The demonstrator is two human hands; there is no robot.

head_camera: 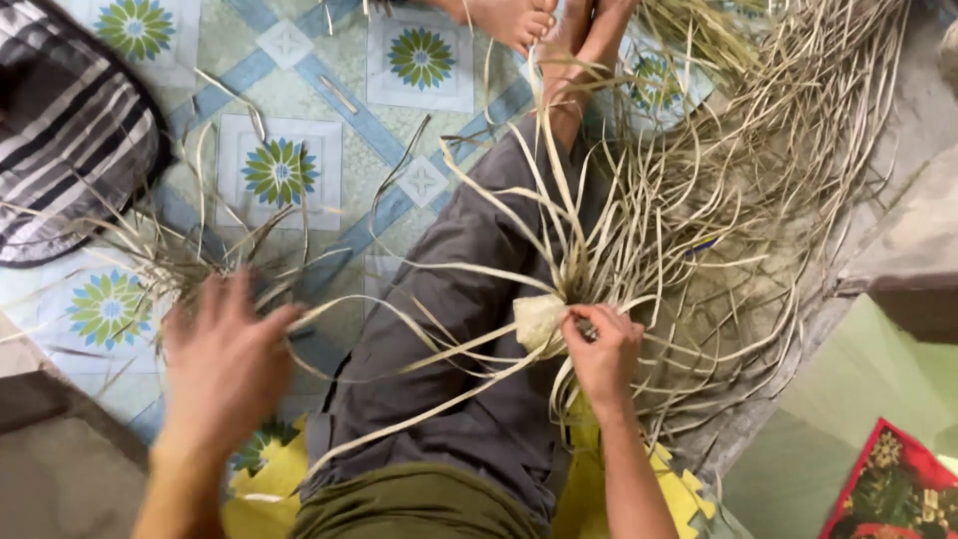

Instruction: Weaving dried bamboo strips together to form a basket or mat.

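— While the right hand (603, 351) pinches the pale woven knot of dried palm strips (540, 321) over the lap, where is the left hand (228, 361)?

— Spread open, blurred, above loose strips (160, 262) on the patterned tile floor (299, 75).

— Advice?

— I'd keep the knot pinched tight and draw in one strip at a time.

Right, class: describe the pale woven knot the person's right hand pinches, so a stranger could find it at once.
Start at the grey trousers running up the middle of the view. On the thigh, the right hand pinches a small woven knot. Unlike the loose strips fanning from it, it is a compact, cream-coloured lump.
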